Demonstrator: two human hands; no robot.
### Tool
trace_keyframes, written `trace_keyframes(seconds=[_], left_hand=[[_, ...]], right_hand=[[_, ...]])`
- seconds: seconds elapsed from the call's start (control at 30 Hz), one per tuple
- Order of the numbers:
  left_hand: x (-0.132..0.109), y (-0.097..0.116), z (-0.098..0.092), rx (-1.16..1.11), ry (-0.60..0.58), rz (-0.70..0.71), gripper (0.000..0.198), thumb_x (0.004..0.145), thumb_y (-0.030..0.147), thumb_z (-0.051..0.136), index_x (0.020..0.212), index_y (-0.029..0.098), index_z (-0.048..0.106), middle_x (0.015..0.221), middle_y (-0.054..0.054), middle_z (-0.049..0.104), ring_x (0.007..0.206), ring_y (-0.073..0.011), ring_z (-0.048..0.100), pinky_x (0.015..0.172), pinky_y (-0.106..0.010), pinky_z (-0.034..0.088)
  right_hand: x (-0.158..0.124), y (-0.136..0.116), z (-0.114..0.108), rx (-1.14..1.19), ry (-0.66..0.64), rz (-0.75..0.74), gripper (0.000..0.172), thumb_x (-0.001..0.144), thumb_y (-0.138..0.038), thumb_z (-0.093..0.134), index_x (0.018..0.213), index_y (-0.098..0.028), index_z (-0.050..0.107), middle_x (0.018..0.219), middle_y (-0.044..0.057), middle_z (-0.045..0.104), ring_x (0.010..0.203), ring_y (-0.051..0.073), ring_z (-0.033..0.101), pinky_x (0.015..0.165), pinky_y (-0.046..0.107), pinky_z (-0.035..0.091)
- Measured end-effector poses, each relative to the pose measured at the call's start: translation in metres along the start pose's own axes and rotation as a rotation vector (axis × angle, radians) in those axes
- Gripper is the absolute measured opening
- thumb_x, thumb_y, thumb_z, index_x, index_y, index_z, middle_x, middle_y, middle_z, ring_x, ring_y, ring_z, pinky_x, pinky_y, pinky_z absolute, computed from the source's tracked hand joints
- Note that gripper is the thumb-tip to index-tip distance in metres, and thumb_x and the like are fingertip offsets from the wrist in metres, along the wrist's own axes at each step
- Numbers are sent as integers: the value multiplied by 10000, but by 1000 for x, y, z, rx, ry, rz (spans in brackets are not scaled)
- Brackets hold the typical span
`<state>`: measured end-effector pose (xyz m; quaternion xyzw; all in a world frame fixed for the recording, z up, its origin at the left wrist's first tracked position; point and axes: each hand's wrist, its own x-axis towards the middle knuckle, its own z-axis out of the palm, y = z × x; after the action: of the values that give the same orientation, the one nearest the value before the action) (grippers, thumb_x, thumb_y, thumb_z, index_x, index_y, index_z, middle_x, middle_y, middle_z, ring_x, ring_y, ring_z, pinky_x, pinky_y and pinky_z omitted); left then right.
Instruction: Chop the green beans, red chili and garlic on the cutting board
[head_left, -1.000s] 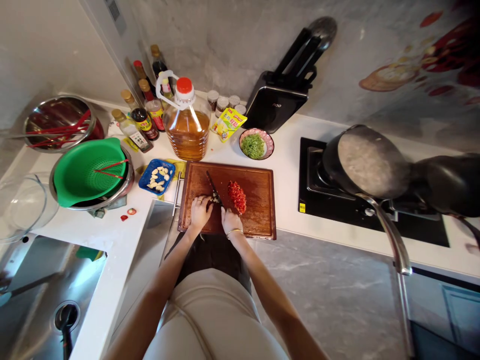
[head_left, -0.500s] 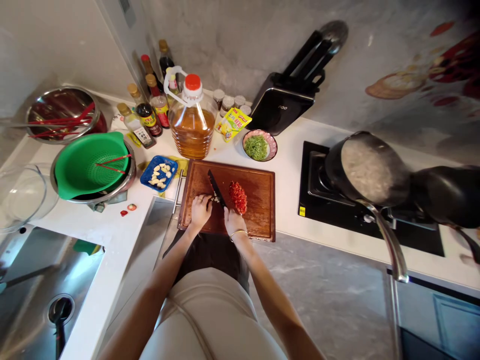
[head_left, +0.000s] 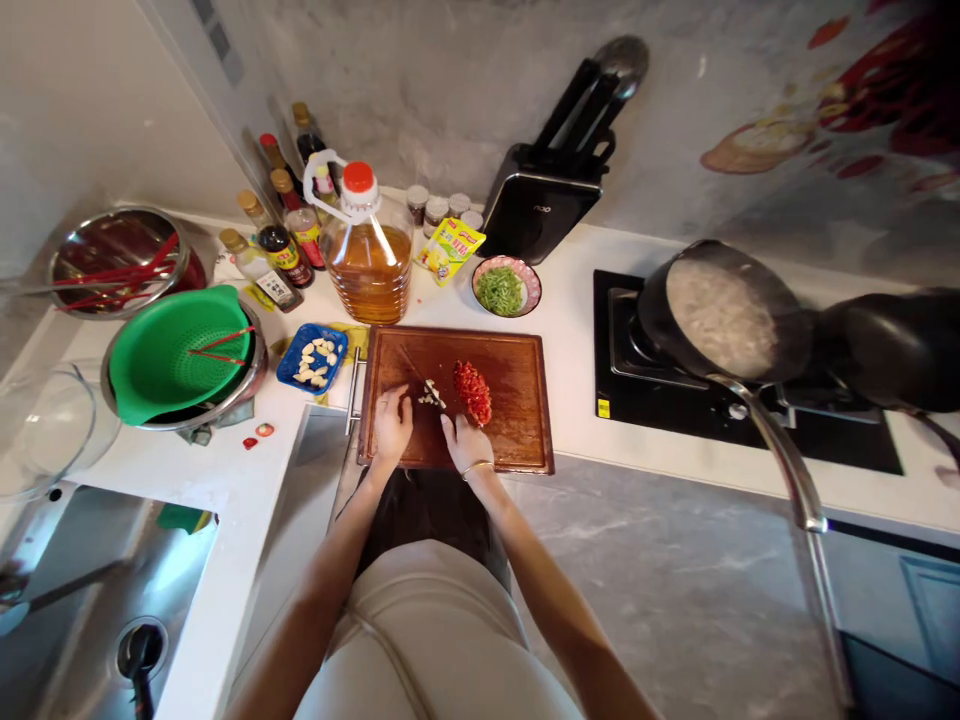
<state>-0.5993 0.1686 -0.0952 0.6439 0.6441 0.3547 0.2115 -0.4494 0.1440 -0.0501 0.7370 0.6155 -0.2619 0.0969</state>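
On the wooden cutting board (head_left: 517, 445), my right hand (head_left: 466, 445) is closed around the handle of a kitchen knife (head_left: 417, 368). Its blade points away to the upper left and is hard to make out against the brown wood. Small bits of chopped garlic (head_left: 432, 394) lie by the blade, between my two hands. My left hand (head_left: 393, 422) rests at the board's left side, fingers loosely apart and holding nothing that I can see. A heap of chopped red chili (head_left: 472, 392) sits just beyond my right hand.
Garlic cloves fill a blue tray (head_left: 282, 372) left of the board. Behind stand an oil jug (head_left: 367, 270), a bowl of sliced greens (head_left: 501, 290) and a knife block (head_left: 540, 210). A steaming pot (head_left: 660, 320) is on the stove; a green colander (head_left: 150, 350) is left.
My left hand has drawn back from the garlic and its fingers have loosened. The knife blade has turned, showing less of its dark face. The whole view has shifted slightly.
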Motion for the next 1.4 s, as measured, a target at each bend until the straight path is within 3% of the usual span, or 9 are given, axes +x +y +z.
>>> trace_keyframes(seconds=[0.07, 0.13, 0.3, 0.47, 0.57, 0.97, 1.17, 1.3, 1.4], left_hand=[[6, 6, -19, 33, 92, -8, 269, 935, 284, 369, 1132, 202, 532, 1142, -102, 572, 1115, -206, 494, 987, -371, 362], [17, 11, -37, 123, 104, 3, 249, 913, 367, 428, 1057, 213, 560, 1123, -108, 564, 1128, -243, 474, 1002, -416, 324], [49, 17, -55, 376, -200, 118, 413, 751, 620, 568, 790, 209, 585, 907, -96, 595, 1013, -303, 489, 953, -477, 281], [67, 16, -39, 405, -607, 265, 440, 779, 612, 535, 609, 208, 563, 703, -41, 620, 817, -220, 538, 878, -391, 298], [69, 19, -25, 388, -748, 288, 426, 788, 593, 539, 617, 206, 590, 707, -21, 654, 768, -189, 562, 866, -370, 283], [81, 25, 5, 414, -822, 208, 358, 822, 518, 531, 695, 205, 649, 784, -18, 696, 806, -189, 603, 883, -371, 271], [90, 30, -4, 325, -759, 193, 290, 893, 417, 461, 795, 226, 657, 827, -6, 701, 842, -182, 612, 914, -357, 321], [95, 34, -39, 161, -438, 250, 279, 929, 338, 402, 852, 229, 647, 888, -20, 692, 887, -174, 603, 888, -316, 382], [95, 27, -57, 51, -138, 184, 283, 936, 341, 386, 852, 211, 623, 880, -31, 677, 878, -168, 594, 873, -303, 414]], right_hand=[[-7, 5, -2, -12, 21, -38, 521, 955, -518, 175, 1087, -160, 531, 895, 116, 695, 826, 219, 675, 693, 281, 451], [-12, 8, -4, -18, 28, -79, 515, 946, -536, 211, 1096, -164, 534, 905, 115, 693, 840, 217, 668, 691, 272, 438], [-17, 15, -2, -13, 62, -174, 502, 915, -574, 303, 1062, -174, 568, 960, 108, 684, 869, 215, 651, 701, 264, 421], [-13, 20, 2, -2, 83, -237, 493, 911, -563, 337, 1062, -163, 582, 961, 112, 683, 900, 223, 637, 737, 272, 414], [-11, 21, 1, 4, 69, -256, 495, 912, -559, 342, 1060, -153, 583, 976, 123, 677, 912, 225, 632, 755, 277, 412], [-14, 23, -1, 35, 35, -294, 472, 917, -534, 355, 1052, -144, 584, 1022, 140, 663, 938, 232, 627, 770, 282, 419], [-30, 30, 6, 9, 24, -278, 494, 916, -548, 331, 1079, -155, 583, 965, 136, 684, 893, 242, 649, 746, 297, 429], [-38, 37, 4, -13, 5, -202, 517, 930, -546, 267, 1077, -160, 579, 853, 138, 700, 830, 255, 669, 701, 303, 437], [-31, 40, -6, -5, 8, -133, 523, 943, -528, 223, 1040, -162, 582, 828, 136, 700, 800, 255, 676, 682, 304, 442]])
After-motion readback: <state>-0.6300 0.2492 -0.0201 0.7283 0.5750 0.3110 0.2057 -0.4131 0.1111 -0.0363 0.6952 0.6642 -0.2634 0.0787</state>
